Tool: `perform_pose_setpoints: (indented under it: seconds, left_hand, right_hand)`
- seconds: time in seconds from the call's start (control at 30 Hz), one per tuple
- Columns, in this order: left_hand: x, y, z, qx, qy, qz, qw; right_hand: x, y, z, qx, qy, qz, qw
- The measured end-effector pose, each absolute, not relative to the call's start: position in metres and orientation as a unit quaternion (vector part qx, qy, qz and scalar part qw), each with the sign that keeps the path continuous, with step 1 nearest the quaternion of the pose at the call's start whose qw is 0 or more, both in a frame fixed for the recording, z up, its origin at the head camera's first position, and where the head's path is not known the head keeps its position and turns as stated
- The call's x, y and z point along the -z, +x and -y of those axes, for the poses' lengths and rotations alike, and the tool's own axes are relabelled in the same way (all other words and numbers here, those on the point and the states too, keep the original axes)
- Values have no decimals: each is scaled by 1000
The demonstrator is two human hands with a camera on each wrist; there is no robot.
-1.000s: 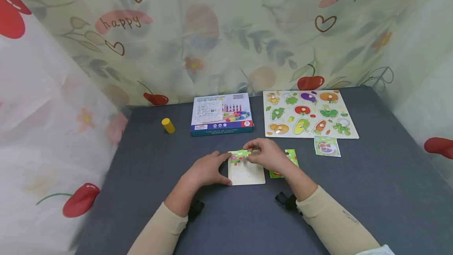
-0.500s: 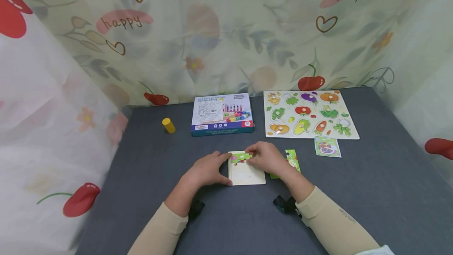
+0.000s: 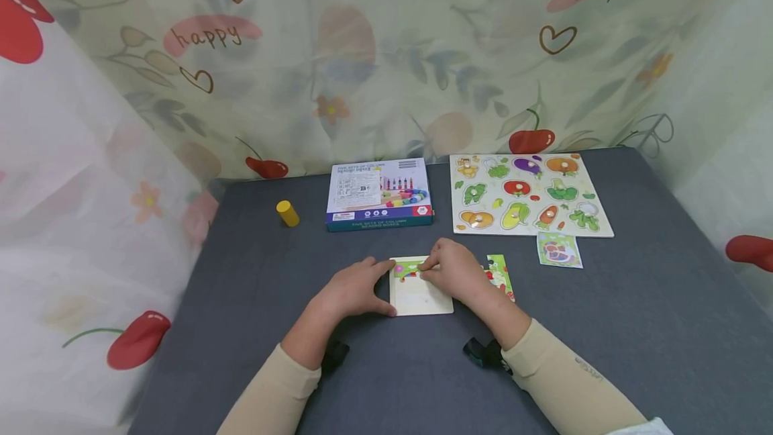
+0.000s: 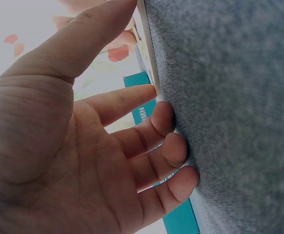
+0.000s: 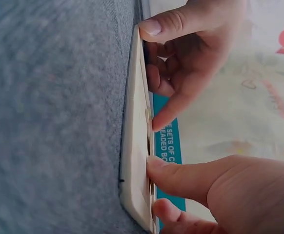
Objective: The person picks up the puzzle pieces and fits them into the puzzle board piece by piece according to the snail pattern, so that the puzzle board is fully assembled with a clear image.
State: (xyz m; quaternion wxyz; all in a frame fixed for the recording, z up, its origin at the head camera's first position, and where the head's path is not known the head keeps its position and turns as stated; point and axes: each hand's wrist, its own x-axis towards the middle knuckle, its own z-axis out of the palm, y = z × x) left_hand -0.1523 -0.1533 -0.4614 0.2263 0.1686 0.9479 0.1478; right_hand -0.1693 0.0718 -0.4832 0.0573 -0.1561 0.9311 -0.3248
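Note:
A shallow cream puzzle board (image 3: 421,299) lies on the table, with a green strip of picture puzzle (image 3: 406,270) along its far left part. My left hand (image 3: 353,291) rests at the board's left side, thumb at the near corner and forefinger at the far corner. In the left wrist view the other fingers of the left hand (image 4: 103,141) rest loosely bent on the cloth. My right hand (image 3: 455,269) pinches a puzzle piece at the strip's right end, low over the board. The right wrist view shows the thumb (image 5: 173,175) at the board; the fingers hide most of that piece.
Just right of the board, partly under the right hand, lie green puzzle pieces (image 3: 499,274). Behind stand a boxed set (image 3: 379,195) and a vegetable peg board (image 3: 531,195). A fruit card (image 3: 559,250) touches its near edge. A yellow cylinder (image 3: 287,214) stands at left.
My right hand has shifted slightly and its fingertips have settled lower at the strip's end, which now lies straighter. The left hand and board have stayed in place.

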Motion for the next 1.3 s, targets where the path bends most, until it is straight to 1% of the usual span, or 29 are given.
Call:
perform_pose_setpoints:
  seconds: [0.13, 0.33, 0.47, 0.6, 0.77, 1.07, 1.3]
  left_hand:
    - [461, -152, 153, -150, 169, -948, 226]
    - [462, -152, 153, -155, 167, -947, 224]
    - [462, -150, 154, -158, 169, -947, 222]
    - [462, -150, 153, -158, 169, -948, 221]
    - [461, -151, 153, -153, 169, -948, 222]
    - [461, -151, 153, -153, 164, -948, 224]
    - [461, -151, 153, -154, 162, -949, 224]
  right_hand:
    - [480, -168, -76, 274, -204, -938, 61]
    - [476, -168, -84, 254, -252, -929, 97]
    - [475, -169, -84, 242, -275, -925, 95]
    - [467, -167, -83, 241, -277, -926, 90]
    - [448, -164, -84, 246, -261, -929, 92]
    - [417, -155, -97, 306, -290, -906, 46]
    - [396, -149, -112, 352, -279, -893, 14]
